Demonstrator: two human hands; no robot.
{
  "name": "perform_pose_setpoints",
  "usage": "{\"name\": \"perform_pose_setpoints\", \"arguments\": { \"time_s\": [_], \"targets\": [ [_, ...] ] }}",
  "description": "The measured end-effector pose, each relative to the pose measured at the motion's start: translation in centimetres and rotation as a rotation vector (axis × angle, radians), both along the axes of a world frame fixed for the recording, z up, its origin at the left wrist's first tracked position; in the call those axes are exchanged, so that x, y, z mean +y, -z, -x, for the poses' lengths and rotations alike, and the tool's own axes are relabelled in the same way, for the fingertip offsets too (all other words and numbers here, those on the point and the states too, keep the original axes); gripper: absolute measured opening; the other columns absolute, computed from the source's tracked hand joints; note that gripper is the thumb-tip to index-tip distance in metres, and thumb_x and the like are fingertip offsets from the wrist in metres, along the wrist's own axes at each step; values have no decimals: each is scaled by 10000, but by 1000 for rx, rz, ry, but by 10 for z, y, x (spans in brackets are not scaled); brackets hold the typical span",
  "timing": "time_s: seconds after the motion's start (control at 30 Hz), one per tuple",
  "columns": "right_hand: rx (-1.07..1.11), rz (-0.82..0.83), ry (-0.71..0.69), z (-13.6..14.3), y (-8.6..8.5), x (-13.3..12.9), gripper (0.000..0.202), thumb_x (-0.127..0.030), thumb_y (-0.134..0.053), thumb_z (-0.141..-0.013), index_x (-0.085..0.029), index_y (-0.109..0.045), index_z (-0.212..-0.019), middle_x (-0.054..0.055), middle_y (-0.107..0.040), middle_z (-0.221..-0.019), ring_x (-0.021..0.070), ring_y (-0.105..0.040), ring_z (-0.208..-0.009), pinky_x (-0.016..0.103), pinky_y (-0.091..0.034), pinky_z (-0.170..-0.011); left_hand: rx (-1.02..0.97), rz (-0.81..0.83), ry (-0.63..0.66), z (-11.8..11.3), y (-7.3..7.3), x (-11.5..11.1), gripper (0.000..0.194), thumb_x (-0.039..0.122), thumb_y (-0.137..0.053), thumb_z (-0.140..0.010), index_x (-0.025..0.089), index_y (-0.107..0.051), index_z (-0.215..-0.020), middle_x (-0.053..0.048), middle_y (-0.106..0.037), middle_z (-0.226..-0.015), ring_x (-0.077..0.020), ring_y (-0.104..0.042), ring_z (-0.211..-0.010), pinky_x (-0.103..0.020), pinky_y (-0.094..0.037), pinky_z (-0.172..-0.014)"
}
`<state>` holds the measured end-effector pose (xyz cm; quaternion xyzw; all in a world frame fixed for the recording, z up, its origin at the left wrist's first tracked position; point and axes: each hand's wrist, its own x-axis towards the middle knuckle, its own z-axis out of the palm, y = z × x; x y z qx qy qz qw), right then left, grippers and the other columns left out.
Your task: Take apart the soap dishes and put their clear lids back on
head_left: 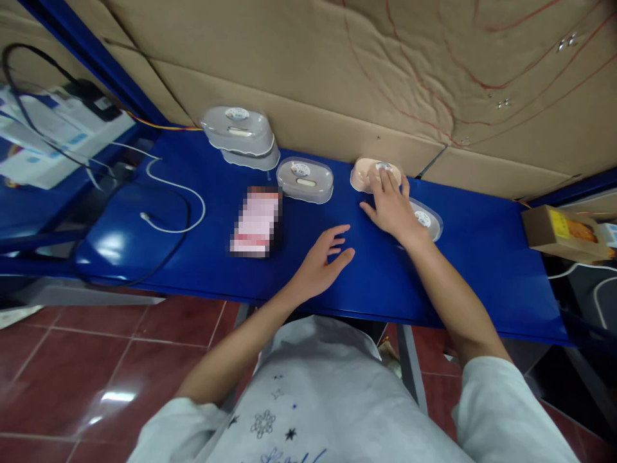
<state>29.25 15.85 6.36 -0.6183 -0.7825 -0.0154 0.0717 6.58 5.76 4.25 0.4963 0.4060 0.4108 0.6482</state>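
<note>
My right hand [393, 209] reaches over a small oblong plastic box with a peach-coloured lid [361, 177]. Its fingers lie stretched across the lid, and the thumb stands apart at the left. Partly behind that hand is a clear-grey oblong box with a round label [431, 222]. My left hand [325, 260] is over the front middle of the table with nothing in it, fingers apart and thumb spread. A similar grey box [313, 186] rests farther back, between the hands and a stack of grey boxes [241, 132] at the rear left.
A phone with a blurred-out screen [257, 222] lies on the blue table [491, 257]. A white cable [200, 199] and a black cable curl at the left. Cardboard [289, 64] lines the back. At the right edge stands an open carton [562, 235].
</note>
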Motion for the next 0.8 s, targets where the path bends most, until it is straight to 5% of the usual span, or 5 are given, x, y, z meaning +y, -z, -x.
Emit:
{"name": "perform_pose_setpoints", "arguments": {
  "time_s": [0.2,0.4,0.57,0.8],
  "targets": [
    [58,-64,-274,14,-10,-67,466,-375,-658,-1042,-223,-609,-1479,160,-647,-1447,379,-548,-1439,694,-226,-1301,104,-151,-51,26,2,-39,482,354,-695,-1022,331,-605,-1496,-99,-556,-1566,-307,-542,-1448,-454,-463,-1197],
    [296,91,-432,13,-12,-111,676,-488,-719,-1006,-308,-465,-1606,138,-532,-1618,382,-480,-1532,634,-454,-1225,495,-455,-102,44,12,-50,717,343,-742,-991,363,-402,-1621,-131,-417,-1660,-328,-440,-1550,-580,-439,-1243],
    [519,135,-417,6,-9,-111,646,-517,-721,-1001,-340,-502,-1583,123,-566,-1588,338,-569,-1473,578,-513,-1212,548,-489,-37,47,15,-45,984,415,-834,-927,381,-223,-1698,-147,-378,-1744,-368,-396,-1609,-590,-390,-1284],
    [401,48,-262,-4,22,-68,574,-509,-670,-1025,-257,-576,-1533,168,-549,-1630,385,-480,-1559,655,-416,-1269,709,-461,86,56,14,-58,912,429,-870,-886,412,-371,-1649,-113,-520,-1616,-378,-513,-1504,-598,-421,-1246]
  ]
}}
